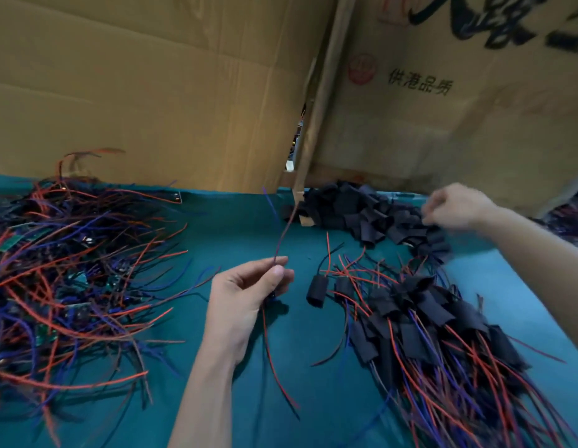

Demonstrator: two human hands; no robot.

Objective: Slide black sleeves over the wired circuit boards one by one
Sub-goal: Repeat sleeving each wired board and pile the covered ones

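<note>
Head view, teal table cover (235,221), cardboard sheets (158,85) standing along the far edge.

Left hand (245,295), centre of frame: fingers curled, thumb and forefinger pinching the wires of one wired circuit board (272,297). The board itself is mostly hidden behind the fingers; only a small dark part shows at the lower edge of the hand. One dark wire rises from the pinch toward the upper middle of the frame; a red wire (274,360) hangs down from the hand toward the lower centre.

Right hand (455,205), upper right: fingers bent down onto the heap of loose black sleeves (362,208). Hand is motion-blurred; cannot tell whether it has hold of a sleeve.

Loose sleeve heap lies at the far edge of the table, upper right of centre, touching the foot of a wooden post (320,124).

Left side of frame: large tangle of unsleeved boards (71,270) with red, blue and black wires, green boards visible among them.

Lower right: pile of finished sleeved boards (436,318), wires trailing to the bottom right corner. One sleeved unit (316,291) lies apart at the pile's left edge, just right of the left hand.
</note>
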